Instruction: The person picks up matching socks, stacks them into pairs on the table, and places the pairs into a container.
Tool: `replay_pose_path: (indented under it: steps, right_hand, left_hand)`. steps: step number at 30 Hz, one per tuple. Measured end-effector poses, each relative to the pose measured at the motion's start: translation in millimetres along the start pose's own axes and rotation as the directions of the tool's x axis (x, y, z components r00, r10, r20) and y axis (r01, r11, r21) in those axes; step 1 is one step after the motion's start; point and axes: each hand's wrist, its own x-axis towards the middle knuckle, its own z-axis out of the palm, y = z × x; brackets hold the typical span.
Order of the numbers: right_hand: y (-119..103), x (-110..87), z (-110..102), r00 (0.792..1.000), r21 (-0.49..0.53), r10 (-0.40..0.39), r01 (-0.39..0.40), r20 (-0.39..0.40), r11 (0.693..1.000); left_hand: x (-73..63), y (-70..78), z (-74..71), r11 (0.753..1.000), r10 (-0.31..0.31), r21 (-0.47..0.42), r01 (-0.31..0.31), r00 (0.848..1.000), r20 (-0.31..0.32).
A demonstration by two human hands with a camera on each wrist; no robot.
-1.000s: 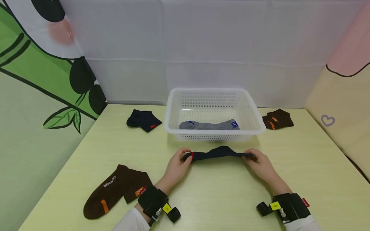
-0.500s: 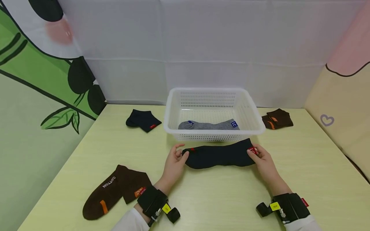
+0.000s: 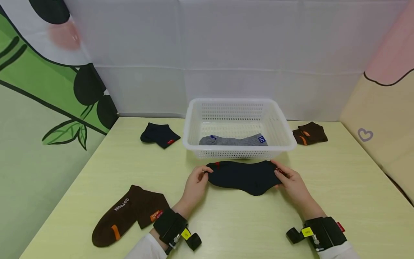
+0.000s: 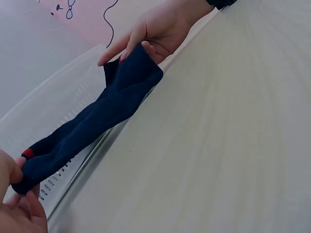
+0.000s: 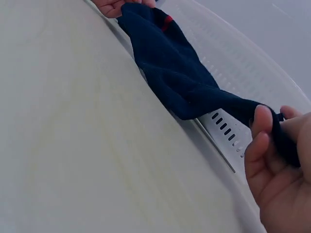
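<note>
A dark navy sock [image 3: 244,176] with small red marks is stretched sideways between both hands, just in front of the white basket. At its toe end, my left hand [image 3: 196,181] pinches the fabric between thumb and fingers. My right hand [image 3: 292,183] grips the cuff, partly covering the red label there. In the left wrist view the sock [image 4: 92,121] runs slantwise from the toe up to the cuff. Seen from the right wrist, the fabric [image 5: 175,73] sags in a fold near the cuff, where the right fingers [image 5: 262,145] curl round it.
The white perforated basket [image 3: 239,148] holds a grey sock [image 3: 233,140]. Left of it lies a folded navy sock [image 3: 160,135]; to its right, a folded brown sock [image 3: 311,133]. A larger brown sock pair [image 3: 129,214] lies by the left forearm on the pale table [image 3: 239,230].
The navy sock, seen narrow and edge-on at first, has been turned to show its broad side. Its red cuff label came into view and is now partly covered; both hands keep hold.
</note>
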Motion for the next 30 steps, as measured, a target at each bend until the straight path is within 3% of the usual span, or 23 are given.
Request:
replay_pose_path:
  steps: [6,8,10,13,18,21,25,27,30]
  right_hand:
    - [-0.4,4.6,-0.9,0.999,-0.227,-0.017,0.010,-0.029,0.974]
    - [0.2,5.2,-1.2,0.997,-0.342,-0.056,0.035,-0.050,0.939]
    - [1.7,5.7,-1.4,0.993,-0.470,-0.092,0.048,-0.071,0.881]
    - [4.3,5.6,-1.7,0.987,-0.579,-0.145,0.082,-0.063,0.811]
    - [8.1,6.5,-0.7,0.972,-0.624,-0.226,0.140,-0.061,0.768]
    - [8.7,5.6,1.1,0.953,-0.623,-0.299,0.210,-0.040,0.754]
    - [9.3,2.8,3.5,0.925,-0.628,-0.373,0.331,0.069,0.705]
    - [9.5,1.7,4.0,0.921,-0.634,-0.372,0.358,0.118,0.685]
    - [8.8,1.1,4.2,0.933,-0.632,-0.326,0.347,0.155,0.693]
  left_hand:
    - [2.2,-0.6,-0.7,0.994,-0.032,0.108,0.029,0.999,0.025]
    - [3.1,-1.1,-0.6,0.989,-0.047,0.143,0.041,0.998,0.038]
    - [3.1,-2.0,-0.5,0.983,-0.061,0.177,0.051,0.997,0.051]
    - [2.0,-1.2,0.2,0.977,-0.058,0.210,0.043,0.996,0.063]
    - [-0.2,-0.2,0.9,0.982,-0.030,0.189,0.017,0.997,0.066]
    - [-1.7,0.0,0.3,0.976,0.057,0.204,-0.079,0.992,0.115]
    - [-3.5,-1.3,-0.8,0.949,0.157,0.239,-0.208,0.964,0.215]
    - [-4.2,-1.8,-1.0,0.941,0.159,0.255,-0.223,0.955,0.249]
    - [-4.7,-2.6,-1.1,0.937,0.135,0.278,-0.213,0.952,0.275]
